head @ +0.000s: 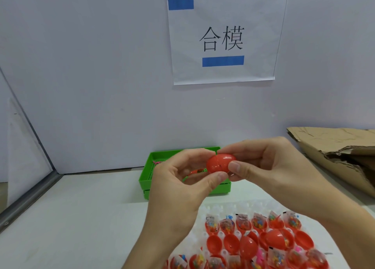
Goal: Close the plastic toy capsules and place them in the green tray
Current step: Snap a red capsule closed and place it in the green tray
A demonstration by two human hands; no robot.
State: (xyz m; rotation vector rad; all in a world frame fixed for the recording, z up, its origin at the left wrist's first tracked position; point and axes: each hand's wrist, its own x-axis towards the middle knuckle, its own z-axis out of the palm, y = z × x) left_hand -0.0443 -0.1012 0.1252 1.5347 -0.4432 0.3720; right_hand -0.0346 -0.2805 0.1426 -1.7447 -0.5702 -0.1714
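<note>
Red and glossy, the egg-shaped plastic toy capsule [220, 162] sits between your two hands, lifted above the white table [81, 218] and in front of the green plastic tray [147, 177]. Your left hand [182, 179] pinches its left half, thumb underneath and fingers curled behind. Your right hand [269, 163] pinches the right half, thumb on the front and fingers over the top. A thin seam line shows between the two halves, which look pressed together.

That green tray lies at the far edge of the table, against the pale wall [101, 66], and your hands hide much of its inside; a few small coloured pieces show on its perforated floor.

Near you, at the front edge of the table, rows of open red capsule halves [247, 242] rest on a clear moulded plastic sheet [219, 208], many holding small bagged toys. Torn brown cardboard [334, 153] lies at the right edge. A white paper sign [223, 37] with two blue tape strips hangs on the wall.
</note>
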